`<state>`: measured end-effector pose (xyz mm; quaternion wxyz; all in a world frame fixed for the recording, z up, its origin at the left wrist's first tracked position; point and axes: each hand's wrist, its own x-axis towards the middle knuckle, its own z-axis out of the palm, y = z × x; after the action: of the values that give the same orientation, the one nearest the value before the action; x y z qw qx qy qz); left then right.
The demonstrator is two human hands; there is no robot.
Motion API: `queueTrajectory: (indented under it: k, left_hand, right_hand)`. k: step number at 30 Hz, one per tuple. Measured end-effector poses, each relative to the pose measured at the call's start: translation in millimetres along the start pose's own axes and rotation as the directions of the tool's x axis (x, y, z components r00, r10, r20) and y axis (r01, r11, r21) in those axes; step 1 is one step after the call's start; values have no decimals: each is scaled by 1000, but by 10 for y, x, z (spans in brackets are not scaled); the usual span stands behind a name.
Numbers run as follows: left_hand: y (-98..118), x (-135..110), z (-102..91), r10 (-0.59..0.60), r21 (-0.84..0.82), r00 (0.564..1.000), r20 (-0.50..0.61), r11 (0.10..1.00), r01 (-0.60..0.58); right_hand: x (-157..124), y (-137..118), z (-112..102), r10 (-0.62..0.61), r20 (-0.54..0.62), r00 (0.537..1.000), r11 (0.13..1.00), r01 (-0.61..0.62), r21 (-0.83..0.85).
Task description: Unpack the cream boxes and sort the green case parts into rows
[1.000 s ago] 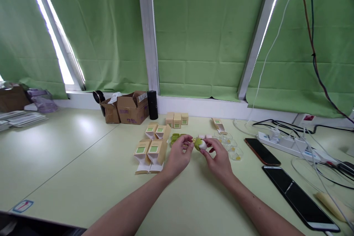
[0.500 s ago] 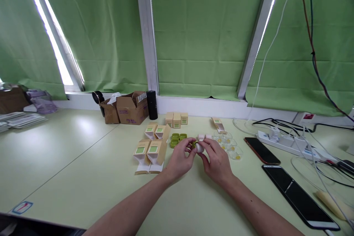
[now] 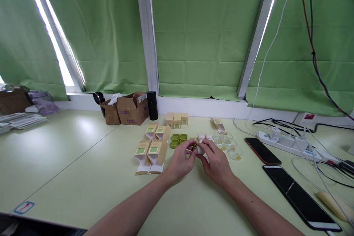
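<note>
My left hand [image 3: 181,159] and my right hand [image 3: 216,162] meet over the pale green table [image 3: 83,162], fingers pinched together on a small white and green case [image 3: 199,149]. Just beyond the hands lie several green square caps [image 3: 178,139], small white pieces [image 3: 205,137] and clear plastic shells with yellow dots [image 3: 231,147]. To the left of my left hand lie tan cartons with green labels [image 3: 151,146], flaps open.
Three small tan boxes [image 3: 177,119] stand by the window sill, next to a black cylinder [image 3: 151,104] and open cardboard boxes [image 3: 128,107]. Two phones [image 3: 300,193] [image 3: 262,151], a power strip [image 3: 284,141] and cables lie at the right. Papers [image 3: 19,120] sit far left.
Both hands have closed together around the small case and dropped slightly toward me. A second ago the green and white halves showed apart between the fingers; now they are pressed together.
</note>
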<state>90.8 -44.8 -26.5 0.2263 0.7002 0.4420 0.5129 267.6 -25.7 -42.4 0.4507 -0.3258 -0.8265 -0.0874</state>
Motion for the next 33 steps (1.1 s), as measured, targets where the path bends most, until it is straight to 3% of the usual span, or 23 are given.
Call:
queueTrajectory:
  k: [25, 30, 33]
  left_hand:
    - [119, 78, -10, -104, -121, 993, 50, 987, 109]
    - [72, 72, -23, -113, -92, 993, 34, 989, 116]
    - [44, 59, -69, -44, -2, 999, 21, 999, 44]
  right_hand:
    - [43, -31, 35, 42, 56, 998, 998, -44, 46]
    - [41, -22, 18, 88, 65, 994, 987, -96, 130]
    - [27, 13, 12, 118, 51, 992, 971, -126, 202]
